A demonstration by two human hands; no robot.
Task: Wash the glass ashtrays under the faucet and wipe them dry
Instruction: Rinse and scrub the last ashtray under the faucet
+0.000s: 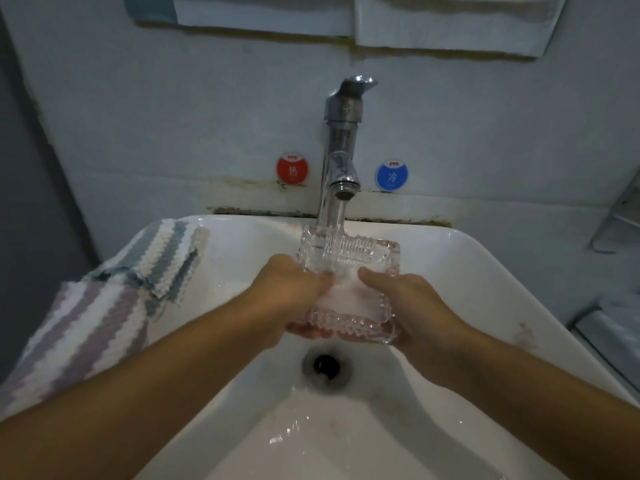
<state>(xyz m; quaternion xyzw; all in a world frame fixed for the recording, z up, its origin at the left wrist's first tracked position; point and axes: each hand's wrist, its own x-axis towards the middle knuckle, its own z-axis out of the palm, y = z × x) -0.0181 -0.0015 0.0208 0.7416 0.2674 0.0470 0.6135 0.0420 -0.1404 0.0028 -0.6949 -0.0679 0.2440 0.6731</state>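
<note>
A square, ribbed glass ashtray is held over the white sink, right under the chrome faucet. Water runs from the spout into the ashtray's far half. My left hand grips its left side, thumb over the rim and fingers underneath. My right hand grips the right side the same way. Both thumbs reach into the bowl of the ashtray.
Striped cloths lie over the sink's left rim. The drain sits below my hands with water pooling near the front. Red and blue stickers flank the faucet on the wall. A wire rack is at right.
</note>
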